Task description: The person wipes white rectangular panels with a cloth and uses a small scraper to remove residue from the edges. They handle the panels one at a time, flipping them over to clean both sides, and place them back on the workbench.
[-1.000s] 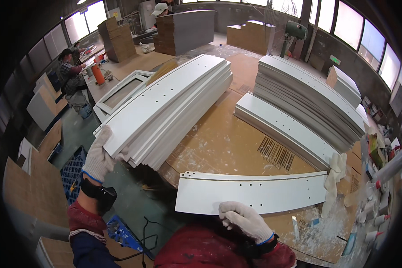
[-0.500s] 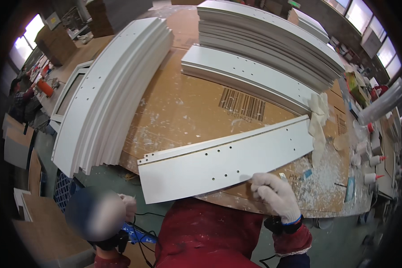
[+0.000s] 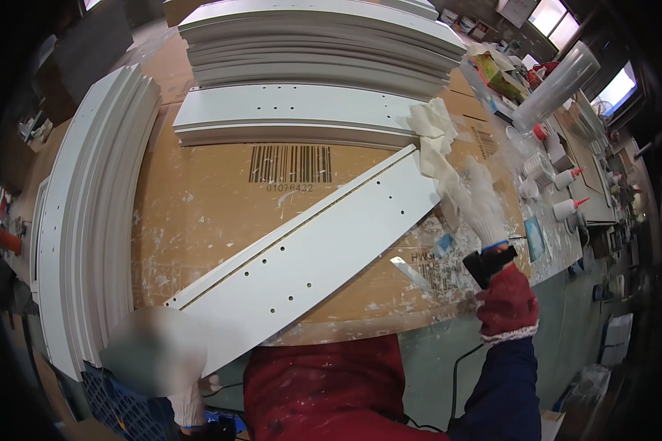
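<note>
A long white panel (image 3: 331, 250) with drilled holes and a groove along its far side lies slantwise before me, its near left end past the cardboard's edge. My left hand (image 3: 187, 371), in a white glove, is closed at that end; a blurred patch hides part of it, and fingertips show below the panel's edge. A crumpled cream cloth (image 3: 434, 132) drapes over the panel's far right end. On the cloth's right side is my right hand (image 3: 485, 209), also gloved, with its fingers closed against the fabric.
Another stack of white panels (image 3: 287, 106) lies beyond, with a taller stack (image 3: 316, 51) behind it. More panels (image 3: 103, 206) stand in a row at left. Red-tipped glue bottles (image 3: 566, 209) and a clear plastic roll (image 3: 559, 84) are at right. Flakes litter the cardboard (image 3: 213, 220).
My right hand has moved from the panel's near edge to the cloth. The panel has turned, its left end nearer me, with my left hand now at it. The view has shifted right.
</note>
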Motion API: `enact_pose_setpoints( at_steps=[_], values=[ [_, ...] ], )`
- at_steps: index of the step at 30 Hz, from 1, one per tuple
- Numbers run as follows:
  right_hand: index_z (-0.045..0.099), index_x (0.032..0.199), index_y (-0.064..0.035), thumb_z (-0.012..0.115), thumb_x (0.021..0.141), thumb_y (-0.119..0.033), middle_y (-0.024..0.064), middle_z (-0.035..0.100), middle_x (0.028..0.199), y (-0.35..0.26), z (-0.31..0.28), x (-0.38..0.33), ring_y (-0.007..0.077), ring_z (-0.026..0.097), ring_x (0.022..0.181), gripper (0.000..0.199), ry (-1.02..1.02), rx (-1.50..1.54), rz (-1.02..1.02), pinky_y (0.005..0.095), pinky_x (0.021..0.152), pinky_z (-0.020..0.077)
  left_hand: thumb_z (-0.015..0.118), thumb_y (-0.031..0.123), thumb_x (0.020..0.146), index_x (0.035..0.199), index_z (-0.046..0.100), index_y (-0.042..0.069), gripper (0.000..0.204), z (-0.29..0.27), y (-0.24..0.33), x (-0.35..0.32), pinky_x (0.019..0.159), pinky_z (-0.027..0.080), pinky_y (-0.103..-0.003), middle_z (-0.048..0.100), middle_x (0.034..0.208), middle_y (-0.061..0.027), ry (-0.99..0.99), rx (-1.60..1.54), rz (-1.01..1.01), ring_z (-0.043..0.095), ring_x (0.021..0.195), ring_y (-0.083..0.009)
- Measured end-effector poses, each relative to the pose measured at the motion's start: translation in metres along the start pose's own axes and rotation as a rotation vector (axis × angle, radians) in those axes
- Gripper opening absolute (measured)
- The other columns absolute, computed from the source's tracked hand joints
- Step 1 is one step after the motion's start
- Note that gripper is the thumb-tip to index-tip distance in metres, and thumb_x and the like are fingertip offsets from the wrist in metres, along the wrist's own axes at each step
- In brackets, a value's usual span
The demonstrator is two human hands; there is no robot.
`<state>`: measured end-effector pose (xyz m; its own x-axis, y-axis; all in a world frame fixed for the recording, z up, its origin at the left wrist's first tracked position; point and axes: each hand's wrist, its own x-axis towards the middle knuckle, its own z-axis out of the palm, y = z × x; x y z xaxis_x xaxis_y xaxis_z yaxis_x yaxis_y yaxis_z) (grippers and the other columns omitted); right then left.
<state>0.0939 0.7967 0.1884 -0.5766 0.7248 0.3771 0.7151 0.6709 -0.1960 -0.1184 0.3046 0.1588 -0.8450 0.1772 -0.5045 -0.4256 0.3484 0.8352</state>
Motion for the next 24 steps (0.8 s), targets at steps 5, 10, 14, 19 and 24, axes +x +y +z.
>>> enact_pose_setpoints(
  at_steps=[5,10,14,19,24],
  values=[
    [0.045,0.133,-0.0077,0.059,0.087,-0.03,0.024,0.059,0.112,-0.023,0.037,0.041,0.04,0.057,0.106,0.053,-0.224,0.155,0.023,0.0442,0.091,0.0446,0.051,0.025,0.094,0.115,0.049,0.001,0.032,0.002,0.018,-0.008,0.035,0.043,-0.022,0.059,0.082,-0.0084,-0.034,-0.019,0.016,0.052,0.045,-0.0108],
    [0.063,0.097,-0.0067,0.06,0.083,-0.019,0.0173,0.063,0.092,-0.009,0.02,0.058,0.0369,0.06,0.087,0.019,-0.054,-0.031,-0.159,0.0453,0.072,0.0483,0.062,0.023,0.09,0.133,0.042,0.0,0.052,0.001,0.042,-0.009,0.074,0.048,-0.033,0.057,0.11,-0.0125,-0.15,0.073,-0.07,0.057,0.09,-0.0206],
    [0.059,0.082,-0.0078,0.057,0.082,-0.016,0.0072,0.061,0.072,-0.096,0.019,0.014,0.0247,0.061,0.062,0.009,-0.054,-0.051,-0.64,0.0377,0.054,0.0506,0.065,0.026,0.089,0.138,0.04,0.003,0.059,0.007,0.049,-0.012,0.093,0.047,-0.039,0.055,0.125,-0.0168,0.001,0.541,0.573,0.056,0.113,-0.0259],
    [0.055,0.089,-0.004,0.062,0.069,-0.03,0.0082,0.06,0.081,-0.226,0.053,-0.06,0.0262,0.061,0.074,0.034,0.103,0.566,-0.696,0.0419,0.062,0.0477,0.061,0.03,0.091,0.14,0.04,0.006,0.059,0.027,0.062,0.006,0.094,0.046,-0.041,0.053,0.129,-0.0195,0.069,1.243,1.357,0.054,0.117,-0.0276],
    [0.059,0.082,-0.0154,0.053,0.09,-0.042,0.0066,0.059,0.087,-0.225,0.073,-0.045,0.0259,0.061,0.082,0.029,-0.058,0.473,-0.959,0.0413,0.067,0.0503,0.061,0.031,0.091,0.14,0.039,0.007,0.059,0.076,0.065,0.009,0.095,0.045,-0.042,0.052,0.13,-0.0199,-0.276,1.348,1.399,0.053,0.118,-0.0282]
  ],
)
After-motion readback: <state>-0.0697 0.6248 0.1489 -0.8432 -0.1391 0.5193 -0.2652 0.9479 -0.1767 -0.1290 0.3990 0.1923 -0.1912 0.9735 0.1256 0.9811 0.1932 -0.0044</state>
